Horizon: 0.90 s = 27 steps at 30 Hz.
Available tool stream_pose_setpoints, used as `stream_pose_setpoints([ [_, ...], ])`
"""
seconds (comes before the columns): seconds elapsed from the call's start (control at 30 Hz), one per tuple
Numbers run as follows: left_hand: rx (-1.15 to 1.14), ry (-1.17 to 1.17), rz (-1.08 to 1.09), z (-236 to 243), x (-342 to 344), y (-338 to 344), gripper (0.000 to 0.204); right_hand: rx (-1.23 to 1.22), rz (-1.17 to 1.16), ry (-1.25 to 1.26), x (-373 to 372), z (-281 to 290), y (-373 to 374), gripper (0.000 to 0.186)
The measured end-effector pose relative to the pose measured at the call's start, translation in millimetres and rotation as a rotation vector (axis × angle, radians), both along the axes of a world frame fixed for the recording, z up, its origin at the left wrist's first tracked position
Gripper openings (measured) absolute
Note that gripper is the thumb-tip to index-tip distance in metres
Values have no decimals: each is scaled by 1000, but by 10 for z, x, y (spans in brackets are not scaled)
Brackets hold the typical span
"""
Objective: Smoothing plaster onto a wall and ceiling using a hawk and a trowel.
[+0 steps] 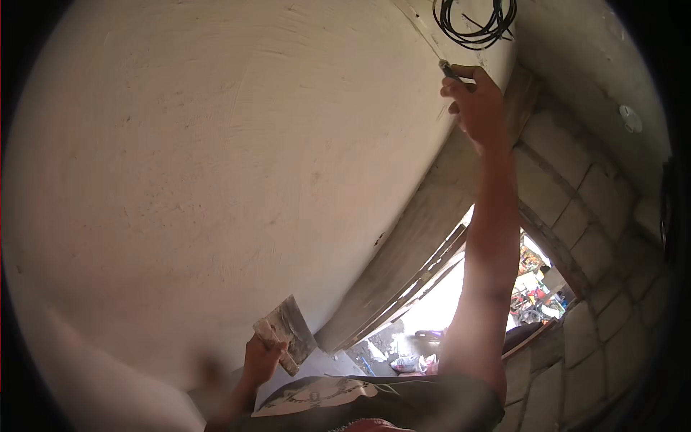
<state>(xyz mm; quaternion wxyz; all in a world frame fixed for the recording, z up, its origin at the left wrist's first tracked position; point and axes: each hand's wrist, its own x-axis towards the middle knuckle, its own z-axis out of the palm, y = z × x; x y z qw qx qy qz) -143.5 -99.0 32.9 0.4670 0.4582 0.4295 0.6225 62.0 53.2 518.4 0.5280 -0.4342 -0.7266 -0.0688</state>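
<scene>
High on the right, my right hand (475, 104) is closed round a small hand tool (448, 70) with a dark handle and a pale collar. The tool points up and left against the plastered wall (237, 158); its working end is too thin to make out. Low down, my left hand (263, 358) grips one edge of a flat rectangular plaster spreader (289, 333), its face smeared grey and brown. The spreader is tilted in front of my body, near the wall's lower part.
A coil of black cable (471, 32) hangs just above my right hand. Beyond my right arm, a block wall (568, 180) surrounds a bright doorway (432, 309). Bags (414, 363) and mixed clutter (536, 299) lie past it. A round white fitting (630, 119) sits at upper right.
</scene>
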Motion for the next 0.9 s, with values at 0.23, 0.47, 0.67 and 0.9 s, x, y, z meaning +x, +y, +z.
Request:
stream_pose_setpoints([
  [0.23, -114, -58, 46, -90, 82, 10, 32, 32, -109, -134, 193, 499, 26, 31],
  [0.47, -49, -51, 102, -255, 74, 19, 30, 70, 78, 97, 665, 390, 99, 32],
  [0.67, -49, -69, 84, -273, 99, 37, 31, 99, 47, 127, 1104, -238, 182, 29],
  [0.9, -32, 10, 4, -89, 30, 83, 31, 252, -15, -42, -17, -153, -74, 33],
])
